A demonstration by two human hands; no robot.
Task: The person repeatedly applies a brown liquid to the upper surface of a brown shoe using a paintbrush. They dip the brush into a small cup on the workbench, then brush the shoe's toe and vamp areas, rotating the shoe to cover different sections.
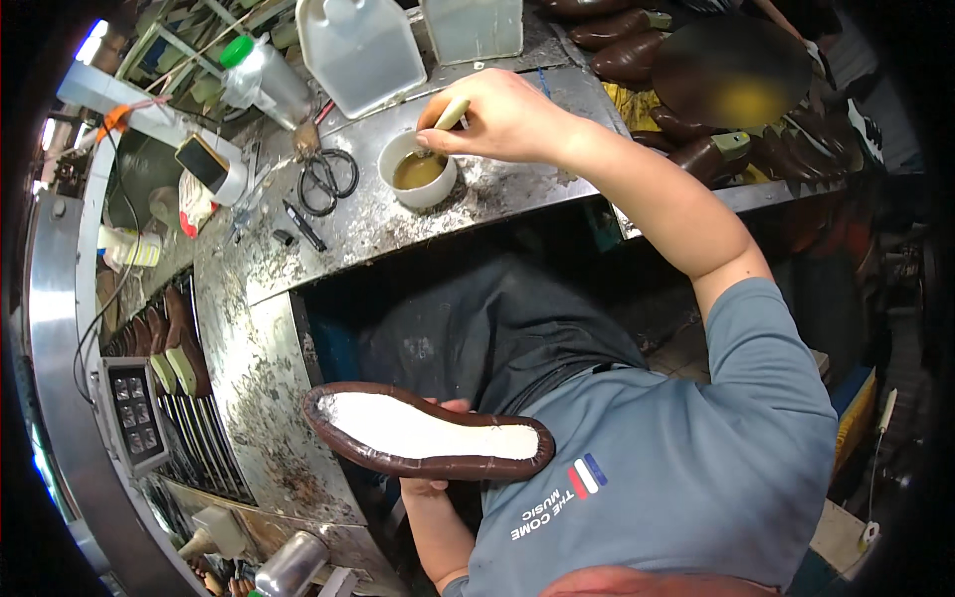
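Note:
My left hand [426, 486] is closed around a brown leather shoe upper [378, 460], turned bottom up in front of my body. Its white underside [428, 428] faces me, framed by a folded-over brown rim; most of that hand is hidden beneath it. Over the bench, my right hand [487, 114] pinches a brush by its thick pale-green handle [453, 113]. The brush's lower end points into a small white bowl [423, 191] holding yellow-brown liquid [416, 171]. Its bristles cannot be made out.
Left of the bowl lie black-handled scissors [326, 182] and a black marker [304, 227]. Behind stand translucent plastic containers [360, 60] and a green-capped bottle [264, 80]. Brown shoes [627, 55] crowd the far right. A rack of shoes [179, 348] and a lamp panel [136, 413] are at left.

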